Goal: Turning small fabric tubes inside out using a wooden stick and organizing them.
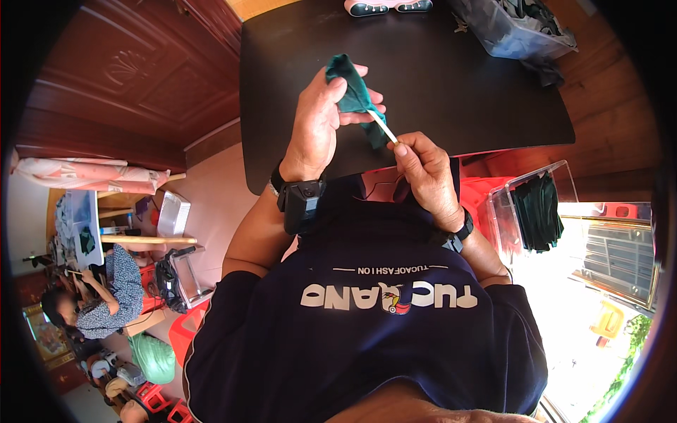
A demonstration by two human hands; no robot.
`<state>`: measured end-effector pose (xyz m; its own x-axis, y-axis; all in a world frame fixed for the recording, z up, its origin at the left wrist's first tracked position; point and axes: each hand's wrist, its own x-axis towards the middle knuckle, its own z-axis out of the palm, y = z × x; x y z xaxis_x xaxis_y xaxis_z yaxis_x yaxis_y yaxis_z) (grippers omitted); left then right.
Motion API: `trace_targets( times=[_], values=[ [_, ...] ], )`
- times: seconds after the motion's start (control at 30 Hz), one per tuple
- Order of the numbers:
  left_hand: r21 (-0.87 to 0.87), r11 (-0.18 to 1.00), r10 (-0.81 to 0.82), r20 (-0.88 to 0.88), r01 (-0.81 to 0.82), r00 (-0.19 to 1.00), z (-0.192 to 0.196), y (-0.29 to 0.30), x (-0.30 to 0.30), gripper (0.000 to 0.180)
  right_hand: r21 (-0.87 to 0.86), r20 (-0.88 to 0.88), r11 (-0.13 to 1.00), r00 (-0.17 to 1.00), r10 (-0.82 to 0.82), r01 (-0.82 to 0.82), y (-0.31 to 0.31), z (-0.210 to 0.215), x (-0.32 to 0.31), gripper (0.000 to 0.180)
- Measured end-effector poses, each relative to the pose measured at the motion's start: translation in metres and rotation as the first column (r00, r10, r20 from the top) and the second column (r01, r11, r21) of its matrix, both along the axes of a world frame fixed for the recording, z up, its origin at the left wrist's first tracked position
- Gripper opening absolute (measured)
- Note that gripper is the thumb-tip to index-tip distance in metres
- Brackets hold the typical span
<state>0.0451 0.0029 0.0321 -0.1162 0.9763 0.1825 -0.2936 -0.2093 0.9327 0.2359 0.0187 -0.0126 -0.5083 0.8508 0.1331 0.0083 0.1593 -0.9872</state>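
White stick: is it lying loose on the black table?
No, the right hand pinches the near end of the white stick, while its far end meets the green cloth held in the left hand.

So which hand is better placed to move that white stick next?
Probably the right hand: it pinches the white stick by its near end, while the left hand holds the green cloth.

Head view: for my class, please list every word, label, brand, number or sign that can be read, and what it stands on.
Dark shirt: large white lettering around a colourful figure, upside down; legible, but I won't copy it.
Same shirt, small white lettering: also upside down; not copied.
Green cloth, white stick: no text visible.
Elsewhere: nothing I can read.
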Motion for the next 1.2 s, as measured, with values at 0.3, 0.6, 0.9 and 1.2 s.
trace_targets(
  times=[0.3,0.6,0.9,1.2],
  values=[
    [-0.048,0.987,-0.146,0.143,0.154,0.979,-0.009,0.0,0.014,0.071,-0.077,-0.118,0.996,0.993,0.024,-0.033,0.004,-0.001,-0.004,0.021],
    [-0.08,0.989,-0.122,0.008,0.122,0.993,0.003,0.001,0.0,0.045,0.015,-0.007,0.999,0.999,-0.039,0.039,0.001,-0.002,-0.003,0.018],
    [-0.04,0.995,-0.092,0.039,0.093,0.995,-0.001,-0.015,0.005,0.044,0.058,0.003,0.998,1.0,0.028,-0.028,-0.011,0.011,-0.004,0.022],
    [0.034,0.997,-0.068,0.031,0.067,0.997,-0.004,-0.039,0.029,0.049,-0.087,-0.196,0.996,0.981,0.004,-0.021,-0.034,0.013,-0.01,0.023]
  ],
)
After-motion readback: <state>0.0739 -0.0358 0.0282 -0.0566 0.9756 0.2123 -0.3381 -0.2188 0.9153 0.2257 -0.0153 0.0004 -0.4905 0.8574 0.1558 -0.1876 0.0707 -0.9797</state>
